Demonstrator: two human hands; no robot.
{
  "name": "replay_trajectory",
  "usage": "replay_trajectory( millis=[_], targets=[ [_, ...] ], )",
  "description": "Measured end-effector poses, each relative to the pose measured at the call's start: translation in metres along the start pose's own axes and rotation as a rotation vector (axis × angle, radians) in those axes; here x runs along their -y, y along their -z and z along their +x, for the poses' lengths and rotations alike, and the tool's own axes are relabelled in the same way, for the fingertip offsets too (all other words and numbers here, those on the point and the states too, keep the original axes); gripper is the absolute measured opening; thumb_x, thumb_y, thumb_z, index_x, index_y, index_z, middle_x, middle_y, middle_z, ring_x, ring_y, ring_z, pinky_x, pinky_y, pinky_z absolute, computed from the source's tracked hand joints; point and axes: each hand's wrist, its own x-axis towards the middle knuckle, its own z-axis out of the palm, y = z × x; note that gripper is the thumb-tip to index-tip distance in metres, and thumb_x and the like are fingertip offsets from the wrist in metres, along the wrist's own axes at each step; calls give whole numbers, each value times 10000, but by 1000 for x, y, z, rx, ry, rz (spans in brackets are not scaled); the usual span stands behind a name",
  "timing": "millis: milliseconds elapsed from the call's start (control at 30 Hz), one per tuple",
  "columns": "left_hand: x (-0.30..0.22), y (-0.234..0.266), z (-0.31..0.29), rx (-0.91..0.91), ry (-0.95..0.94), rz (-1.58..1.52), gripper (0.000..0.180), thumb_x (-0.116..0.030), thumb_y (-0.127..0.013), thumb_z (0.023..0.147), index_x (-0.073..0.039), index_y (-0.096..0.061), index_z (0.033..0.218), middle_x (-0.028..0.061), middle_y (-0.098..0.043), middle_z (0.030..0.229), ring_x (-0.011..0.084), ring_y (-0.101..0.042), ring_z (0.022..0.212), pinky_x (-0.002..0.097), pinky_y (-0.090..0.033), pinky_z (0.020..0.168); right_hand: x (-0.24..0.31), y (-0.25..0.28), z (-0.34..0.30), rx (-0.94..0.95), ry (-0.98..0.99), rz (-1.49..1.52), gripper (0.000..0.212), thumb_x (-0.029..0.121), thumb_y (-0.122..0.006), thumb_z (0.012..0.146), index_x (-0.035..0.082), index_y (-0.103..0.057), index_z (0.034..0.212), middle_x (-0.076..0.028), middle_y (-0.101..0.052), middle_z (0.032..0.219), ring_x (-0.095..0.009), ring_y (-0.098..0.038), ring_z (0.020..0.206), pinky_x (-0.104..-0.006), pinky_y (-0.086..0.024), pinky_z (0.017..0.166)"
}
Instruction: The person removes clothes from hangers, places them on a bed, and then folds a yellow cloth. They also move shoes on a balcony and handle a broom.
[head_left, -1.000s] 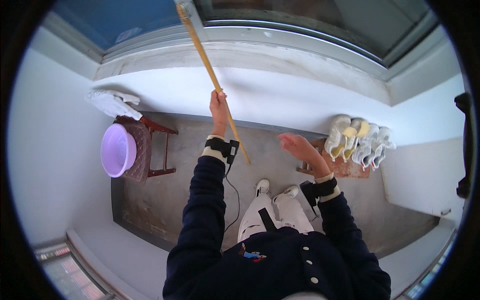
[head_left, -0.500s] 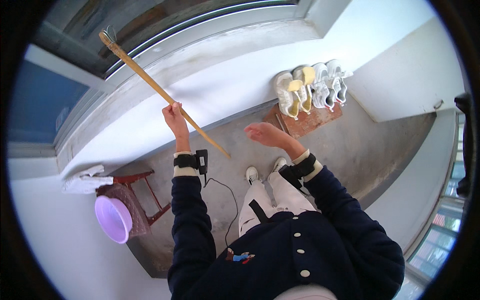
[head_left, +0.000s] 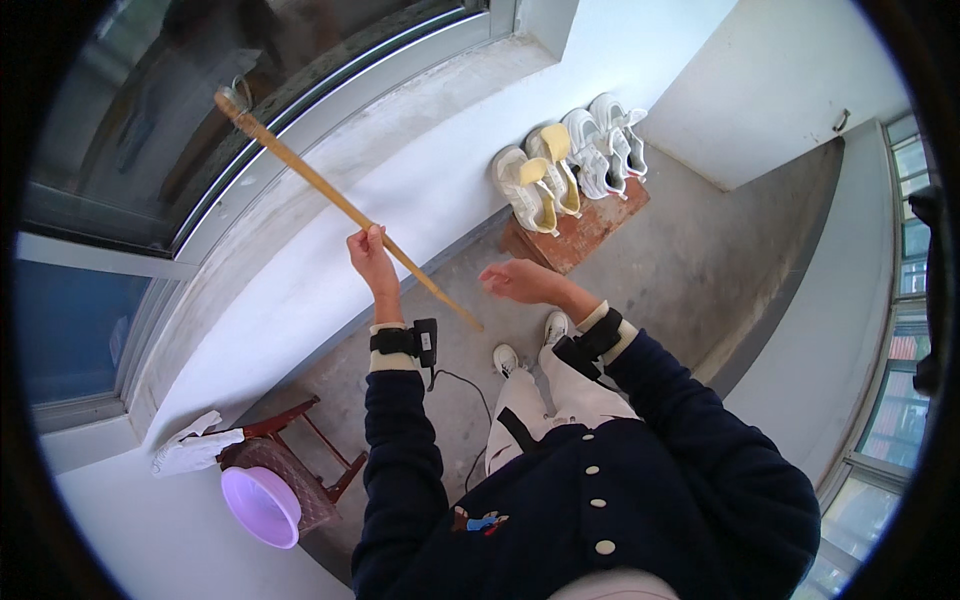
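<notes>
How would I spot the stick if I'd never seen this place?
Find the dark window at upper left. Below it, the left hand grips the yellowish-brown stick, slanting toward the floor. Unlike the shoes and purple basin, it's long, thin and held.

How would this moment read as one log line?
Left hand: gripping wooden stick | Right hand: holding nothing | Nearby: white shoes, purple basin on chair

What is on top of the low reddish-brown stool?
Four pale shoes in a row, two with yellow linings. The part of the stool beneath them is covered.
</notes>
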Motion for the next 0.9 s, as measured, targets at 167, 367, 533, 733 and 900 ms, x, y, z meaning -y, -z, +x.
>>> replay_trajectory(
  millis=[167,367,533,733,900],
  targets=[
    [6,-38,3,-51,66,58,182,-147,-545,881,12,-479,941,88,-584,885,138,-566,820,259,-451,757,-13,12,-14,-51,-72,35,250,211,-536,842,29,-578,1007,-165,-628,904,-302,-600,829,-362,-465,739],
    [7,-50,8,-97,29,161,205,-193,-547,880,3,-495,910,41,-543,802,111,-526,754,241,-429,688,-21,20,-29,-91,-192,55,278,235,-530,856,31,-563,1041,-147,-634,868,-260,-606,822,-334,-467,737],
    [8,-48,7,-16,30,196,208,-207,-543,878,-2,-515,901,19,-532,780,93,-480,715,230,-411,662,-30,22,-30,-91,-168,75,238,153,-510,872,24,-549,1067,-64,-614,801,-140,-583,748,-276,-466,696],
    [6,-46,5,86,7,170,249,-230,-540,882,4,-518,966,8,-518,817,90,-463,736,229,-400,668,-41,24,-35,-134,-133,105,282,220,-546,848,23,-561,1049,-131,-634,854,-226,-606,779,-330,-473,705],
    [0,-46,-2,99,43,238,278,-225,-537,884,19,-509,1014,21,-533,872,92,-485,779,233,-407,711,-43,32,-43,-147,-157,145,268,203,-539,852,19,-559,1046,-125,-634,848,-218,-606,777,-314,-473,700]
  ],
)
